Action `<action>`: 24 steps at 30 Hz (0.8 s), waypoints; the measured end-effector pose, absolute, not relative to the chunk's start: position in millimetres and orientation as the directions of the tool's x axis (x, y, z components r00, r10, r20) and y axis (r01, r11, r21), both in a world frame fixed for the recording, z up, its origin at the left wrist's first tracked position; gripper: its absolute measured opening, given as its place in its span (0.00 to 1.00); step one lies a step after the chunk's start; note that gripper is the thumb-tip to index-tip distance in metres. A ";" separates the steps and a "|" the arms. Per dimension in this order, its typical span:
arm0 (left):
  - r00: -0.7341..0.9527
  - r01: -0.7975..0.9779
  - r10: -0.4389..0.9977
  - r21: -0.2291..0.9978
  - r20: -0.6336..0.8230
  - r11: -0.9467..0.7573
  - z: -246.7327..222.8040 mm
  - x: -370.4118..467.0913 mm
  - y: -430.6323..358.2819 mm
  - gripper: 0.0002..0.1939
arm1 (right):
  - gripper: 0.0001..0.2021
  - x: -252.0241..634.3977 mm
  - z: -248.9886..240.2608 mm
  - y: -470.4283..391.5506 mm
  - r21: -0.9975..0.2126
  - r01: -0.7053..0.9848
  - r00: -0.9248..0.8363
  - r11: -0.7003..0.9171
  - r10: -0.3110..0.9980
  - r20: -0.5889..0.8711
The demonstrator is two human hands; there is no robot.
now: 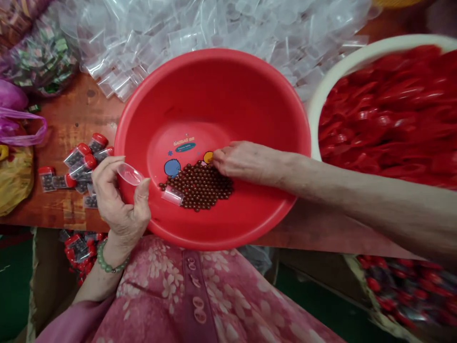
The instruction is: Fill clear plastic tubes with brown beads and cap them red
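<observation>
Left hand (119, 205): thumb and fingers closed about a small clear container (130, 175), its oval mouth showing, held over the near-left rim of the basin. Right hand (237, 161): fingers drawn together, tips down at the far right edge of the brown balls (200, 186); cannot tell whether any are pinched in them.

The balls lie in one loose patch, glossy, on the floor of the red basin (271, 114). A second clear tube (172, 196) lies on its side at the patch's left edge. Cartoon prints show on the basin floor beyond.

Left wrist wears a green bead bracelet (107, 264). Left of the basin, on the wooden table (57, 119), a cluster of red-lidded jars (80, 159), dark balls inside. Behind the basin, a broad heap of clear containers (214, 28). To the right, a pale tub (314, 119) full of red pieces (389, 105).
</observation>
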State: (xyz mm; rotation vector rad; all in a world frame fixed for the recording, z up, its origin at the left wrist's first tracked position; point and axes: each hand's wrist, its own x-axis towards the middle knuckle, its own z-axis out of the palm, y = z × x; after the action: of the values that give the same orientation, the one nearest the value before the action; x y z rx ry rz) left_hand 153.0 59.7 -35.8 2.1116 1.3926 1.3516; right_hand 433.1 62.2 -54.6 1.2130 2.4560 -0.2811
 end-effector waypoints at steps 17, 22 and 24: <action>0.073 0.517 0.827 0.688 0.557 -0.509 -22.5 168.1 59.1 0.19 | 0.09 345.8 -51.9 58.0 -0.714 0.507 -0.837 0.484 0.473 -0.274; 0.069 0.462 0.856 0.744 0.512 -0.483 -35.9 162.7 59.6 0.17 | 0.07 342.3 -56.6 70.1 -0.887 0.378 -0.820 0.266 0.540 -0.188; 0.093 0.433 0.839 0.737 0.536 -0.519 -40.7 159.1 61.2 0.18 | 0.10 344.3 -54.2 71.6 -0.929 0.328 -0.805 0.172 0.566 -0.180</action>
State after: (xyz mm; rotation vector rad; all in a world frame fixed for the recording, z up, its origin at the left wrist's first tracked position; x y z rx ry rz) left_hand 159.1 61.2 -40.7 1.9863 1.2488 1.4069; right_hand 344.3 71.6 -54.2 0.9922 2.5542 -1.9265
